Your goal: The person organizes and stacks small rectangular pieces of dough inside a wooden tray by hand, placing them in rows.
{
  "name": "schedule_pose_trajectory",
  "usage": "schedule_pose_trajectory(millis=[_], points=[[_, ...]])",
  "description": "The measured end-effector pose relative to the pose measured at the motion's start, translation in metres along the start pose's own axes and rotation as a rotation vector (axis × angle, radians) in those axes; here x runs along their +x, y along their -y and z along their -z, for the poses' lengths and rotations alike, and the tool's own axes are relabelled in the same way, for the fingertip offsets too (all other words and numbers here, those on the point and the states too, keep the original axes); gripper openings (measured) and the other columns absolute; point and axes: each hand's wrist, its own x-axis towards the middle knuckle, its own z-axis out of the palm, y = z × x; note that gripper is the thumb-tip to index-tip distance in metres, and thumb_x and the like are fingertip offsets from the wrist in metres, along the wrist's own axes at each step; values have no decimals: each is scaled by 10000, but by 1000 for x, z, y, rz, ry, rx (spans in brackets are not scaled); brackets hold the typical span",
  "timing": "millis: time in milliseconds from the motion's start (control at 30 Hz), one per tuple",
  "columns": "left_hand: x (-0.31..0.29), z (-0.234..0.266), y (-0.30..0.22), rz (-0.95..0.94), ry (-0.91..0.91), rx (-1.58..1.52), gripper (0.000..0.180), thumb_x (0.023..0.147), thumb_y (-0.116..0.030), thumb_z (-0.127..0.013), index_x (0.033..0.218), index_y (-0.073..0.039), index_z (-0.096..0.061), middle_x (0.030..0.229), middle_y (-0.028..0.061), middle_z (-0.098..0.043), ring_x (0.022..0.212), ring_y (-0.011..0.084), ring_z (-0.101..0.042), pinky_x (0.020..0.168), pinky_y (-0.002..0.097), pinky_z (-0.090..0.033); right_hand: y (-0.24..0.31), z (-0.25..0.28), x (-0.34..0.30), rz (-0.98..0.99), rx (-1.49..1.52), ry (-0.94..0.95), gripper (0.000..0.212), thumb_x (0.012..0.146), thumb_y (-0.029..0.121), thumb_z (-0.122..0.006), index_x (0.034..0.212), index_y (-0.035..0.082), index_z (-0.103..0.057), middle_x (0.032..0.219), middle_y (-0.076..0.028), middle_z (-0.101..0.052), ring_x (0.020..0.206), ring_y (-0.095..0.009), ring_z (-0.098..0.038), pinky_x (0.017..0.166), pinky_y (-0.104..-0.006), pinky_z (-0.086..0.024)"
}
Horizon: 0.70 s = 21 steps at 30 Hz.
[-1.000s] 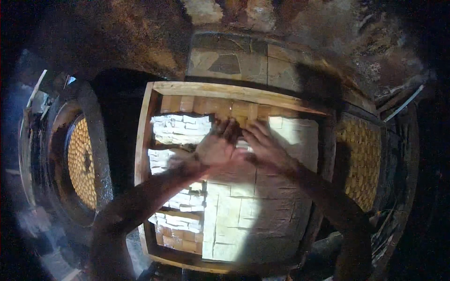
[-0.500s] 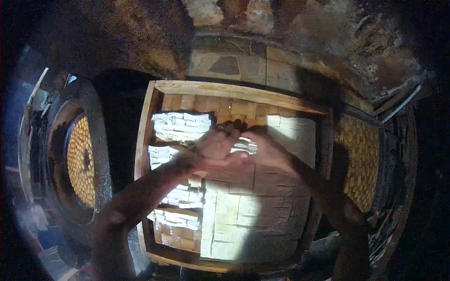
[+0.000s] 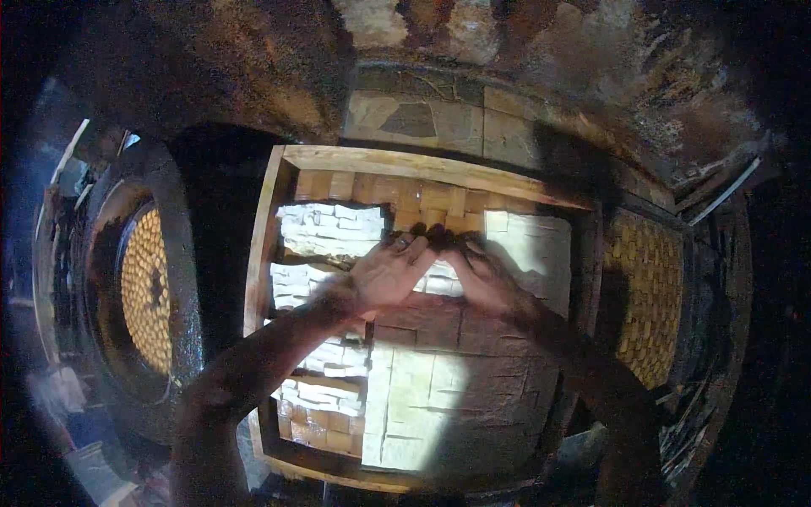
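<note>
Over the upper middle of a wood-framed tray (image 3: 269,198), my left hand (image 3: 393,272) and my right hand (image 3: 480,275) come together, their fingertips meeting at the far side. Both are curled around white tofu (image 3: 439,279), a bit of which shows in the gap between them; the fingers hide the rest. To the right and nearer me lies a large scored tofu slab (image 3: 414,384). Rows of cut tofu pieces (image 3: 329,226) lie along the left, some beside my left hand. Bare woven bamboo (image 3: 338,184) shows at the tray's far edge.
A dark wok (image 3: 106,279) stands at the left, full of small yellow pieces (image 3: 145,291). On the right is a yellow woven bamboo panel (image 3: 655,291). A stone-patterned ledge (image 3: 414,114) and a rough stained wall (image 3: 591,59) lie beyond the tray.
My hands have drawn closer at the fingertips. My right hand has turned over more, knuckles up, and less of the tofu between them shows.
</note>
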Motion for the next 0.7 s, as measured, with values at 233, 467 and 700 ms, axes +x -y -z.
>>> schedule_pose_trajectory(millis=[233, 467, 700], points=[[37, 32, 2, 234, -4, -473, 662, 961, -567, -479, 1268, 19, -500, 1126, 276, -613, 1065, 381, -633, 898, 467, -528, 26, 75, 46, -81, 276, 234, 426, 800, 289, -815, 1074, 45, -598, 1004, -98, -649, 938, -193, -635, 794, -345, -518], [9, 12, -21, 241, 97, -367, 589, 976, -429, -531, 1374, -3, -450, 1355, 265, -496, 1222, 432, -508, 1028, 491, -439, 38, 54, 13, 24, 103, 249, 610, 784, 460, -758, 1169, 12, -603, 1185, -157, -608, 1131, -305, -573, 979, -420, -453], [-18, -56, -29, 345, 68, -138, 939, 894, -692, -418, 1365, 121, -425, 1467, 349, -337, 1393, 500, -264, 1171, 534, -210, 33, 24, -1, 105, -113, 111, 777, 831, 558, -617, 1311, -42, -500, 1335, -252, -491, 1296, -417, -427, 1107, -496, -355]])
